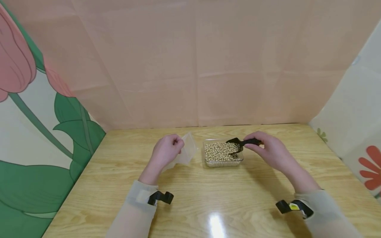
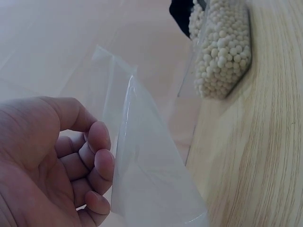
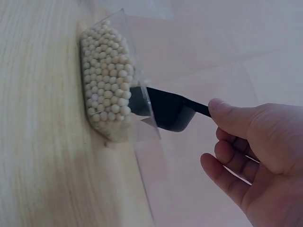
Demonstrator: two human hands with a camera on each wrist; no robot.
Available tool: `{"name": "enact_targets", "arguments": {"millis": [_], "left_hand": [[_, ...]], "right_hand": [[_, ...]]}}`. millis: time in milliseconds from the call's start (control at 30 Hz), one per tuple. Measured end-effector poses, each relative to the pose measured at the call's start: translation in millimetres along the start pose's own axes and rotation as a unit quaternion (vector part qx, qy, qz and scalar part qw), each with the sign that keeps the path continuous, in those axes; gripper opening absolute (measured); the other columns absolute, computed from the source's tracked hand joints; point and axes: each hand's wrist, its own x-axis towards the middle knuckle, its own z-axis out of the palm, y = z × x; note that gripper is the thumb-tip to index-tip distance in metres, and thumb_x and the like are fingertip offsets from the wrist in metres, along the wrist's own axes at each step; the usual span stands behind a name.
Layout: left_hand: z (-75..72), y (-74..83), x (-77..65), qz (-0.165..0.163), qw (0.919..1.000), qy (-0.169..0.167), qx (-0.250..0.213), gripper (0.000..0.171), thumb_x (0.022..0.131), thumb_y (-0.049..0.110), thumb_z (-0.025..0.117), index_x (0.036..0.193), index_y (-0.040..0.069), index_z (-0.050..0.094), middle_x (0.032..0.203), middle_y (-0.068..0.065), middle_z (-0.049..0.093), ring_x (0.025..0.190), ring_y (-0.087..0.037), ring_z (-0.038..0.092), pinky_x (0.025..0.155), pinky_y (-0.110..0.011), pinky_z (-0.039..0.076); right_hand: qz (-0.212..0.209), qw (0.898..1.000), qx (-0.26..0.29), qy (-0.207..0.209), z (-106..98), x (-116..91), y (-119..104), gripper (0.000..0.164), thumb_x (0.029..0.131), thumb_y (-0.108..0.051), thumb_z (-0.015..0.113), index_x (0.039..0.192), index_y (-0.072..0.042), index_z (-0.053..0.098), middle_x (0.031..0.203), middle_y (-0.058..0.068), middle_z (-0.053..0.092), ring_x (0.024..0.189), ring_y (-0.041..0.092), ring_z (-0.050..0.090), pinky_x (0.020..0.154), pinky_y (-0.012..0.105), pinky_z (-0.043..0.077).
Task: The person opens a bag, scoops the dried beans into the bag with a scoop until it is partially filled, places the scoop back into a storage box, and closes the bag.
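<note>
Both hands: we are working mid-frame.
Left hand [image 1: 165, 151]: our fingers are pinching a translucent bag [image 1: 189, 152] left of centre, apparently to hold its limp film upright.
Right hand [image 1: 274, 151]: our fingers are gripping a black scoop [image 1: 241, 143] by its handle, likely to clear the rim.
Clear box [image 1: 224, 164]: on the table [image 1: 184, 198] right of centre, its walls are containing pale balls [image 1: 218, 152]; the blade is sitting among them.
</note>
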Motion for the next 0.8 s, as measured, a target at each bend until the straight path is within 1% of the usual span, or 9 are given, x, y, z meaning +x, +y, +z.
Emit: {"name": "enact_targets", "arguments": {"millis": [133,333,433,533,667,733,800], "left_hand": [[-0.3,-0.8,0.8,-0.002,1.0000,0.002,0.003,0.021,0.106,0.019,0.058,0.092,0.014,0.073,0.074,0.004,0.069,0.055,-0.018,0.051,0.058,-0.035,0.042],[-0.3,-1.4,1.5,0.000,1.0000,0.002,0.007,0.021,0.106,0.018,0.058,0.091,0.015,0.072,0.074,0.004,0.069,0.056,-0.018,0.052,0.057,-0.035,0.042],[-0.3,-2.2,1.7,0.000,1.0000,-0.002,0.004,0.022,0.106,0.018,0.057,0.092,0.015,0.073,0.074,0.004,0.069,0.056,-0.018,0.052,0.057,-0.035,0.042],[-0.4,-2.6,2.1,-0.001,1.0000,-0.003,0.003,0.022,0.107,0.017,0.056,0.092,0.015,0.073,0.074,0.004,0.069,0.055,-0.018,0.052,0.057,-0.035,0.042],[0.0,-2.7,2.6,-0.003,1.0000,-0.003,0.003,0.022,0.106,0.017,0.057,0.091,0.015,0.073,0.073,0.004,0.069,0.054,-0.018,0.051,0.056,-0.035,0.041],[0.0,-2.9,2.8,-0.002,1.0000,-0.003,0.003,0.022,0.106,0.017,0.057,0.091,0.015,0.073,0.073,0.005,0.069,0.054,-0.018,0.051,0.056,-0.035,0.041],[0.0,-3.1,2.8,-0.002,1.0000,-0.004,0.004,0.022,0.106,0.016,0.057,0.091,0.015,0.073,0.073,0.004,0.069,0.054,-0.018,0.051,0.056,-0.035,0.041]], "right_hand": [[-0.012,1.000,-0.013,0.005,-5,0,-3,0.024,0.108,-0.021,0.074,0.129,-0.010,0.076,0.127,0.011,0.077,0.112,0.035,0.071,0.091,0.062,0.054],[-0.034,0.998,-0.036,0.024,-15,-3,-3,0.021,0.105,-0.016,0.078,0.125,-0.013,0.078,0.123,0.008,0.078,0.108,0.033,0.073,0.088,0.059,0.054],[-0.039,0.998,-0.044,0.021,-19,-3,-3,0.021,0.104,-0.016,0.078,0.125,-0.013,0.078,0.123,0.008,0.078,0.107,0.032,0.073,0.087,0.057,0.055],[-0.037,0.998,-0.051,0.011,-26,-1,-3,0.021,0.104,-0.017,0.078,0.125,-0.014,0.078,0.122,0.007,0.078,0.105,0.029,0.073,0.085,0.052,0.056],[-0.028,0.998,-0.060,0.003,-36,1,-3,0.021,0.103,-0.018,0.080,0.124,-0.014,0.079,0.120,0.005,0.078,0.102,0.025,0.072,0.079,0.041,0.055],[-0.023,0.998,-0.061,-0.002,-41,2,-4,0.020,0.103,-0.019,0.080,0.123,-0.015,0.079,0.119,0.005,0.078,0.101,0.025,0.071,0.078,0.039,0.055],[-0.013,0.998,-0.058,-0.013,-44,4,-4,0.020,0.103,-0.021,0.081,0.122,-0.016,0.080,0.121,0.005,0.077,0.102,0.025,0.071,0.080,0.041,0.054]]}}
